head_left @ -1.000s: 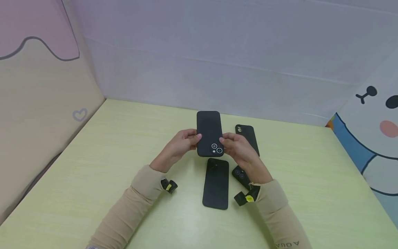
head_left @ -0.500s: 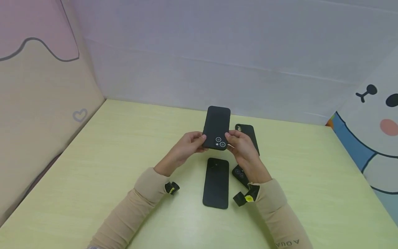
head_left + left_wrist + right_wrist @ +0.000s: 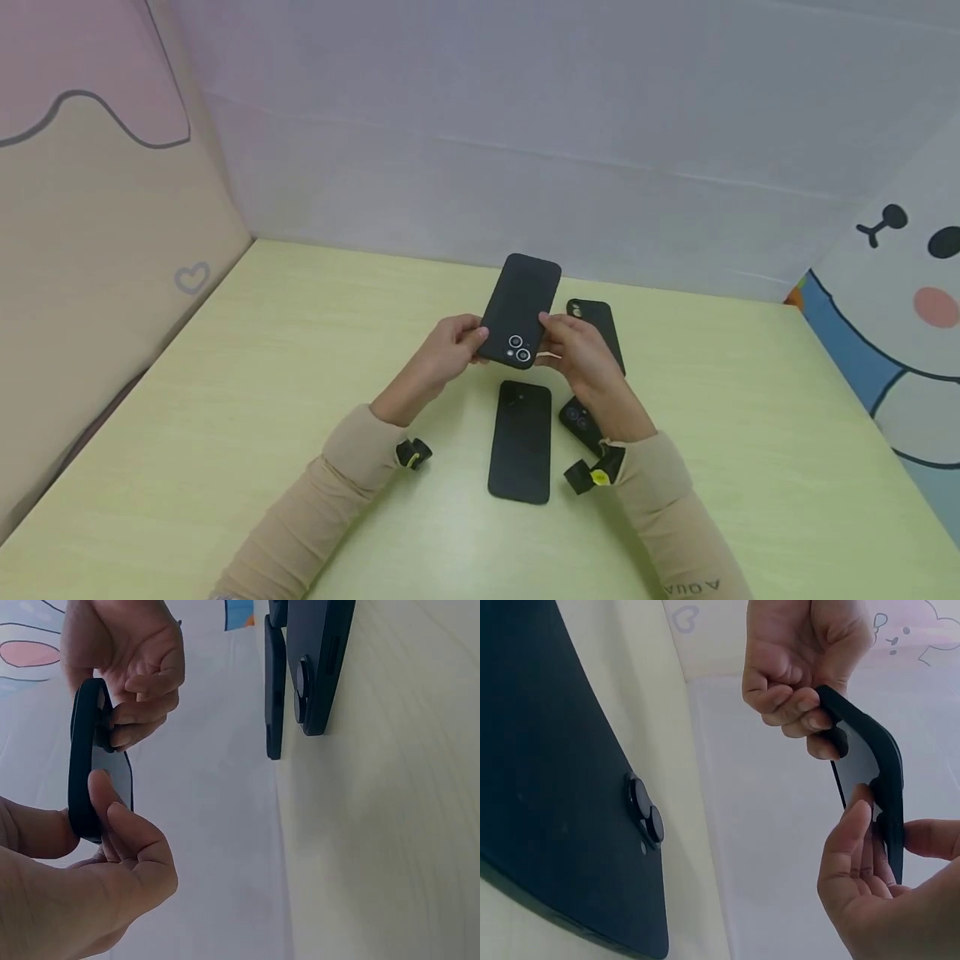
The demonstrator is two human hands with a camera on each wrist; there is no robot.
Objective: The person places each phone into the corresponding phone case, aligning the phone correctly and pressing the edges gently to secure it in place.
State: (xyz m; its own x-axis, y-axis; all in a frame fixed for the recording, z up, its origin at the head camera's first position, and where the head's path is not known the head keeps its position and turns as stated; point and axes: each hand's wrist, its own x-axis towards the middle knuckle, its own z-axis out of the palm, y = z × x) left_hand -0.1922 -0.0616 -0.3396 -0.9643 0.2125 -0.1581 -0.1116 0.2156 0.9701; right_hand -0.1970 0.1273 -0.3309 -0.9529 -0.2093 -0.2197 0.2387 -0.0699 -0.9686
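Both hands hold a black phone (image 3: 519, 302) in a dark case above the table, its camera end toward the person. My left hand (image 3: 438, 360) pinches its lower left corner, thumb on the back and fingers beneath. At the lower right side, my right hand (image 3: 588, 360) pinches the edge likewise. From below, the right wrist view shows a grey glossy face (image 3: 861, 766) inside the curved dark rim (image 3: 889, 765). Below the hands lies another black phone (image 3: 520, 442). A black phone case (image 3: 600, 325) with a camera cutout lies behind the right hand.
Partly hidden under the right wrist lies a further black phone (image 3: 579, 423) with two lenses, seen large in the right wrist view (image 3: 562, 795). The pale yellow table (image 3: 300, 350) meets a whitish back wall (image 3: 465, 150) and printed side panels (image 3: 90, 250).
The held phone has moved slightly right and away from the person, then tilted, its far end leaning right and its camera end swinging left. The hands moved with it; the things on the table stayed put.
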